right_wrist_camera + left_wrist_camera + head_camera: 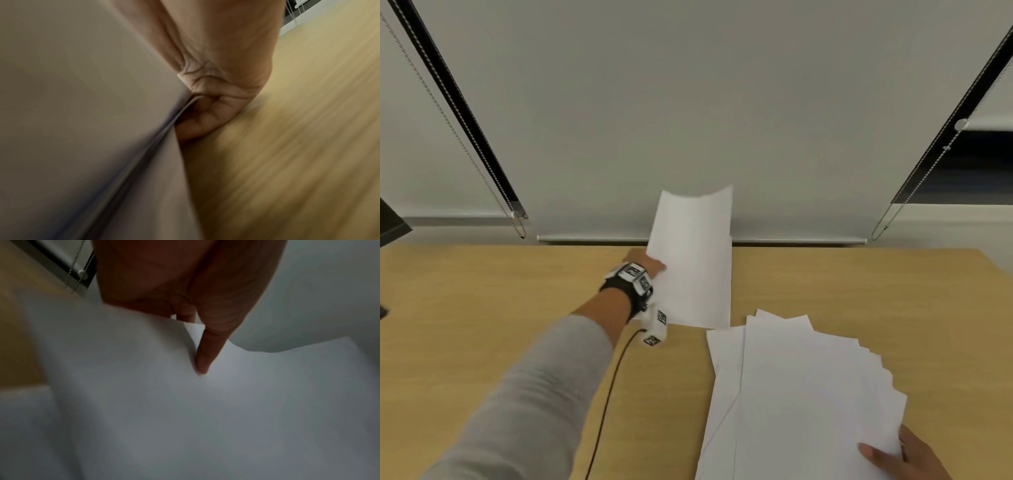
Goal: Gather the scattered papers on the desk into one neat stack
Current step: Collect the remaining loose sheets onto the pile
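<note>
Nearest, at the lower right of the head view, the right hand [909,455] is seen clamped on the near right edge of a fanned pile of papers [808,394]: the thumb is laid on top and, in the right wrist view, curled fingers [203,120] are tucked under the sheet edges, so a firm pinch is shown. The pile is spread on the desk [482,308], corners staggered along its right side; an exact sheet count can't be made, though at least half a dozen edges can be picked out.

Bit further up, centre frame, one lifted batch of paper [693,260] is held nearly upright by the left hand [645,263], its lower edge just beside the pile's far corner. The thumb is pressed on the front face and the fingers are hidden behind, so it's a closed pinch. In the left wrist view a second sheet corner is peeking out by the thumb [207,353], so probably two sheets, not one for sure.

One grey sleeve [527,394], one black wrist strap with white marker cubes [635,277] and one dark cable [609,394] trailing down the desk are seen lower left.

Farthest back, a drawn roller blind [688,102] and two bead chains, one at the left [448,120] and one at the right [928,164], are in view; part of the blind's bottom bar is blocked by the lifted paper.
</note>
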Demonstrator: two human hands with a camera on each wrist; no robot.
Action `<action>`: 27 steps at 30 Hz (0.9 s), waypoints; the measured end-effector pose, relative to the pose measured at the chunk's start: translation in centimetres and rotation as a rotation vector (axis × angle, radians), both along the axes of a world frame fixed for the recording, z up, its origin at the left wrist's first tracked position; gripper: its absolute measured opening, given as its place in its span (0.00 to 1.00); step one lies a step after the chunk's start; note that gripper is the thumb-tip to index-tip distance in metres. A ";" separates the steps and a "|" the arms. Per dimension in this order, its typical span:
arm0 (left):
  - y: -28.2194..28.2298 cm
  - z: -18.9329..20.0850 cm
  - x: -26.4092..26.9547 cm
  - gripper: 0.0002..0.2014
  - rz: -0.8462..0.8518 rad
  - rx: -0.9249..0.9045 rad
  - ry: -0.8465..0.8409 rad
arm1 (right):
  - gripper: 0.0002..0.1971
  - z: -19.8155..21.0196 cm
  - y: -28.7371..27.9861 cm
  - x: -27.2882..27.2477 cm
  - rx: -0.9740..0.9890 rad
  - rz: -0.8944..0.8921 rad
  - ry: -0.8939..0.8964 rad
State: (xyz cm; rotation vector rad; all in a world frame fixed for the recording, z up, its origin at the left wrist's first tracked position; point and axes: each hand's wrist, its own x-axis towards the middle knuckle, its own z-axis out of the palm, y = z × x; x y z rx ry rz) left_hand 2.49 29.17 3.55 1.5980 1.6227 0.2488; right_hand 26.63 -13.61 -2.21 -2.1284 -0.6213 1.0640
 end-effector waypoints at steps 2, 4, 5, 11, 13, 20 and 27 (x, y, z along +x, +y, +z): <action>-1.3 -2.1 1.3 0.29 -0.113 0.025 0.346 | 0.75 0.1 0.2 0.1 -0.073 0.024 -0.019; -1.7 -3.1 2.1 0.33 -0.116 0.019 0.438 | 0.71 -0.3 0.1 0.4 -0.107 0.042 -0.052; -1.6 -3.3 2.3 0.33 -0.122 0.032 0.464 | 0.70 -0.9 -0.2 0.6 -0.144 0.042 -0.062; -0.5 -3.0 2.4 0.32 -0.110 0.053 0.392 | 0.65 -2.3 -0.6 0.5 -0.057 -0.083 -0.025; -0.2 -3.3 2.1 0.33 -0.118 0.033 0.298 | 0.60 -2.5 -1.0 0.0 0.033 -0.164 -0.043; -1.6 1.1 -0.4 0.33 0.138 -0.037 -0.421 | 0.18 -1.5 -0.9 -1.5 0.154 -0.258 0.049; -10.1 16.2 -2.3 0.12 -0.058 -0.226 -1.047 | 0.20 -0.6 -0.8 -1.9 0.167 -0.239 0.050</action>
